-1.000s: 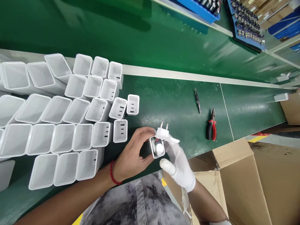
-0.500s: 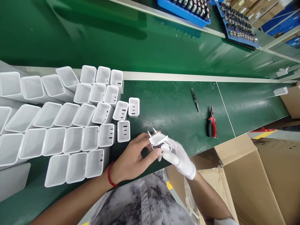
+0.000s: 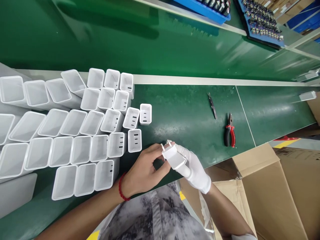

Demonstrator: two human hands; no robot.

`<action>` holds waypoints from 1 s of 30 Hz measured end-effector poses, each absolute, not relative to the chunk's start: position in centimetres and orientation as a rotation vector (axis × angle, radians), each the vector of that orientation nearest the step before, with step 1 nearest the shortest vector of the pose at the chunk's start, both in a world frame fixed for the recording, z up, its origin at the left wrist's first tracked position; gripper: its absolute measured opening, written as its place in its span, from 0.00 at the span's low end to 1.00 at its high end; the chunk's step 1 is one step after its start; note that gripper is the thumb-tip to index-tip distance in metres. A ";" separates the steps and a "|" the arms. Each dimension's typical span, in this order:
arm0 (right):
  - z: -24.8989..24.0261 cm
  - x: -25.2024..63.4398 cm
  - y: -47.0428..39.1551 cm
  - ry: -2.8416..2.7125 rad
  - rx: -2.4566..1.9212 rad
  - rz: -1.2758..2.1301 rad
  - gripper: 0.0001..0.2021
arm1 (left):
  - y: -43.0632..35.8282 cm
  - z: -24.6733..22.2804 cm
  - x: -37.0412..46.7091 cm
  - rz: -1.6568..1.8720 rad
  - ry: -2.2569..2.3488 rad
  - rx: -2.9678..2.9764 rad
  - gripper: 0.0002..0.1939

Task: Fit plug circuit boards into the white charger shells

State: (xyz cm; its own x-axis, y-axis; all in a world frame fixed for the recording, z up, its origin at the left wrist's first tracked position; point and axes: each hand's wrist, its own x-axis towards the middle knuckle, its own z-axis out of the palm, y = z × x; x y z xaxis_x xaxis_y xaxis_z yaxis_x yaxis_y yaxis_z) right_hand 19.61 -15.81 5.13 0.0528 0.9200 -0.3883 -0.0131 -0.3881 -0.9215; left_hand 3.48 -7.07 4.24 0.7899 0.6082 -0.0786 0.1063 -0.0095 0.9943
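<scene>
A white two-pin power adapter housing (image 3: 175, 158) is held between my hands near the front edge of the bench, its two pins pointing up and to the left. My bare left hand (image 3: 147, 168), with a red cord bracelet, has thumb and index finger closed at the housing's left side; those fingertips are partly hidden. My right hand (image 3: 196, 170), in a white glove, is wrapped round the right side of the housing. Left of my hands, white open-topped shells (image 3: 135, 140) with slots in their bottoms stand upright, the closest a short way from my left fingers.
Rows of similar white shells (image 3: 81, 150) cover the left of the green bench (image 3: 175, 110). Tweezers (image 3: 212, 106) and red-black pliers (image 3: 229, 131) lie to the right. An open cardboard box (image 3: 270, 186) stands at lower right. Blue trays of parts (image 3: 265, 25) sit on the shelf above.
The adapter housing has turned in my hands: its inner parts showed before, and now its smooth outer faces and pins do. The right thumb has shifted. The view has moved slightly.
</scene>
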 end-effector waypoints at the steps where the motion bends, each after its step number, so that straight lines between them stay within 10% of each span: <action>1: 5.0 19.5 -15.9 -0.978 -1.541 1.414 0.29 | -7.1 4.2 3.5 0.438 0.596 1.555 0.12; 30: 3.9 19.7 -16.3 -0.583 -1.354 1.429 0.28 | -7.2 3.4 3.8 0.437 0.605 1.600 0.21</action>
State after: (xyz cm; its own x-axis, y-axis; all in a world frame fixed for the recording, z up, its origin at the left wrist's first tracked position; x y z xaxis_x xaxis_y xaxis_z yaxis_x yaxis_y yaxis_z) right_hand 19.73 -16.28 3.90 0.1727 0.8906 -0.4207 -0.3425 -0.3462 -0.8734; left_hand 3.81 -7.23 3.45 0.7868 0.6134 -0.0680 0.1276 -0.0539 0.9904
